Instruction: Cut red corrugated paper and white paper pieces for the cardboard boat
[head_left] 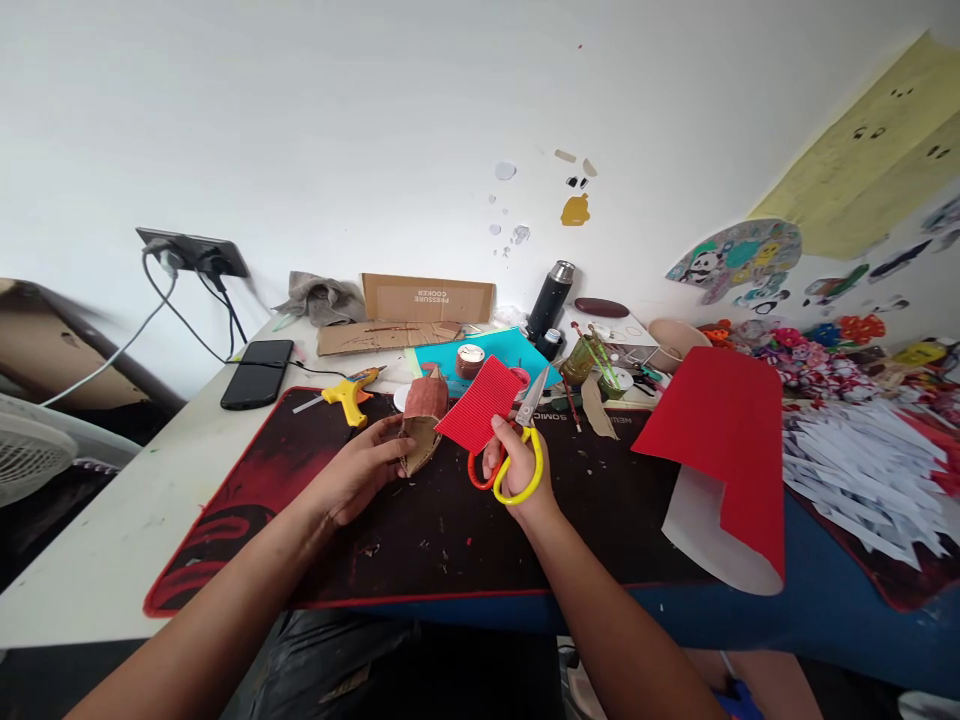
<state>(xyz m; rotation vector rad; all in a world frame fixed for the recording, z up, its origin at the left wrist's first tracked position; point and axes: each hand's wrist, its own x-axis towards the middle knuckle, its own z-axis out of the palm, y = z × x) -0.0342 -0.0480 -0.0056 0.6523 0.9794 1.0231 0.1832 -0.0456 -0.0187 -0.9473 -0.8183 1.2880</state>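
My left hand (pixel 369 462) grips a small cardboard piece (pixel 425 410) with a reddish-brown painted outside and a bare tan inner face. In my right hand (pixel 529 480) are a piece of red corrugated paper (pixel 480 405) and a pair of scissors (pixel 535 400) with one yellow and one red handle loop. The scissors' blades point up and away, and their loops hang by my palm. The red paper's left corner comes close to the cardboard piece; whether they touch I cannot tell. Both hands are above the dark desk mat (pixel 450 550).
A yellow glue gun (pixel 349 398) and a black phone (pixel 257 375) lie left. Behind stand a black flask (pixel 551 300), a small jar (pixel 471 360) and a brush jar (pixel 579 360). Right are a red sheet (pixel 720 430) and white paper strips (pixel 862 470). A fan (pixel 34 455) stands far left.
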